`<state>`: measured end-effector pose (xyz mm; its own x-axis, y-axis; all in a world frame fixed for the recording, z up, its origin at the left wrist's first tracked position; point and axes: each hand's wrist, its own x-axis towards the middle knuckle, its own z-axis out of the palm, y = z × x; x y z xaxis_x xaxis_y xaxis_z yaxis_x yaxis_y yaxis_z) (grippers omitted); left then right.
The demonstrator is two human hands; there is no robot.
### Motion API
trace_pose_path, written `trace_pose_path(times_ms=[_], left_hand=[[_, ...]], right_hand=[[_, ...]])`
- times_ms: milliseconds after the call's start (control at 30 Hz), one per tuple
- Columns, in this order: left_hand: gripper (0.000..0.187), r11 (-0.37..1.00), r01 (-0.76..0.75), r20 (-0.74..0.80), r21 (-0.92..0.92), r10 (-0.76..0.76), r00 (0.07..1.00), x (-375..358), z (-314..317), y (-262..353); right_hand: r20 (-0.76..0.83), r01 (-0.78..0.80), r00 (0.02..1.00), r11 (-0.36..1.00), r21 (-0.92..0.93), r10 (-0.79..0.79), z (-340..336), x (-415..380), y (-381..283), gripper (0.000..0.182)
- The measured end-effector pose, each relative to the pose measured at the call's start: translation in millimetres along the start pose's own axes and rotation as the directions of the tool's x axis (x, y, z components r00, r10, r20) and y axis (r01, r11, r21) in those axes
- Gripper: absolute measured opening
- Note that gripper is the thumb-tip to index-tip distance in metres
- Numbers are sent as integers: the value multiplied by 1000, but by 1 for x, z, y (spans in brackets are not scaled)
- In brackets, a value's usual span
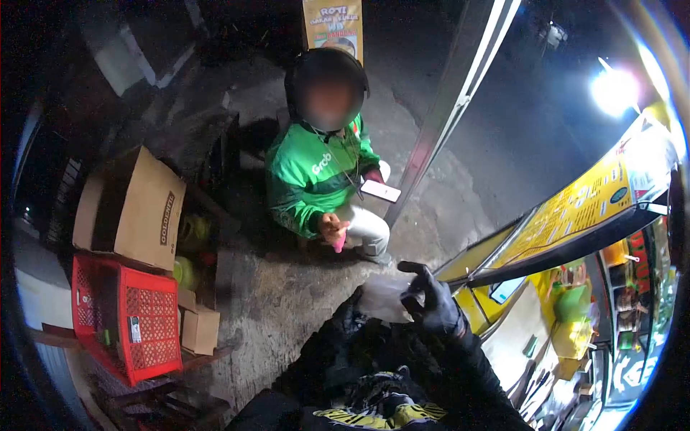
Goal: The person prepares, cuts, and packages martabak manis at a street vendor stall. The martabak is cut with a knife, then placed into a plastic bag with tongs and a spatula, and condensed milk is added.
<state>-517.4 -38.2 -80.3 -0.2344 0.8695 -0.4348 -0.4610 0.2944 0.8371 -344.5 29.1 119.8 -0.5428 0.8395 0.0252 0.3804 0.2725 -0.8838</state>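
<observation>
- The right hand (431, 302), in a black glove, is raised with its fingers curled and pinched onto a thin translucent plastic bag (384, 296); the index finger arches over the top.
- The left hand (350, 314), also dark-gloved, is at the bag's left edge (too dark to make out well); whether it grips the bag I cannot tell.
- The bag hangs between the two hands, above the wearer's dark jacket; what it contains cannot be seen.
- Beyond the hands, a seated person in a green jacket (309, 179) and helmet holds a phone (380, 190) in one hand and a pink object (338, 243) in the other.
- At left, an open cardboard box (136, 208) rests on a red plastic crate (129, 316); a smaller box (199, 327) sits just beside the crate.
- At right, a lit food cart (575, 215) with a yellow menu panel holds green and yellow containers.
</observation>
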Motion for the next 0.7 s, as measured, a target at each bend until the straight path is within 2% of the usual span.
trace_pose_path(times_ms=[33,67,100,133,167,200,267,300,333,367,400,433,467,533,600,667,700], left_hand=[[48,1000,14,6,12,-14,1000,-6,-16,-6],[49,998,55,7,27,-56,998,1,-11,-5],[50,992,117,8,41,-117,993,-11,-9,-15],[51,980,189,14,58,-190,982,-10,-20,-18],[52,971,228,34,72,-231,972,-1,-33,-12],[53,967,239,65,89,-245,967,-17,-52,-21],[56,978,165,160,125,-184,970,-56,-104,-40],[57,984,110,211,141,-139,968,-71,-131,-52],[58,986,55,257,156,-94,962,-76,-151,-61],[59,986,6,295,167,-56,954,-70,-138,-31],[60,984,-29,321,176,-29,947,8,-60,-28],[62,981,-54,337,188,-13,942,10,-65,-28],[63,977,-73,346,202,-1,938,14,-71,-26],[65,967,-99,350,234,11,937,21,-79,-22],[68,956,-124,354,264,24,935,31,-73,-21],[70,945,-147,367,291,32,930,28,-86,-26],[71,940,-166,382,299,42,923,17,-95,-34]], right_hand=[[43,19,999,999,37,-21,4,8,3,54],[88,-213,977,911,352,195,17,11,18,54],[33,-155,988,955,252,152,26,18,19,56],[18,-60,998,961,271,57,35,21,41,58],[54,23,998,943,332,-44,25,30,21,61],[-32,61,998,944,324,-53,30,32,22,44],[89,56,992,950,307,-87,25,34,41,33],[327,-198,935,967,161,137,12,33,38,61],[239,-23,971,984,174,-19,20,32,50,62],[228,-10,974,999,43,0,23,36,51,64],[223,-10,974,997,-81,28,25,40,54,67],[238,333,937,860,-386,-256,18,46,43,72],[239,340,934,860,-381,-264,11,48,27,72],[278,358,930,762,-540,-240,-1,50,4,72],[212,84,976,801,-592,54,-8,65,-11,63],[212,309,950,578,-756,-230,-21,80,-32,57],[214,312,948,574,-757,-234,-25,87,-41,57]])
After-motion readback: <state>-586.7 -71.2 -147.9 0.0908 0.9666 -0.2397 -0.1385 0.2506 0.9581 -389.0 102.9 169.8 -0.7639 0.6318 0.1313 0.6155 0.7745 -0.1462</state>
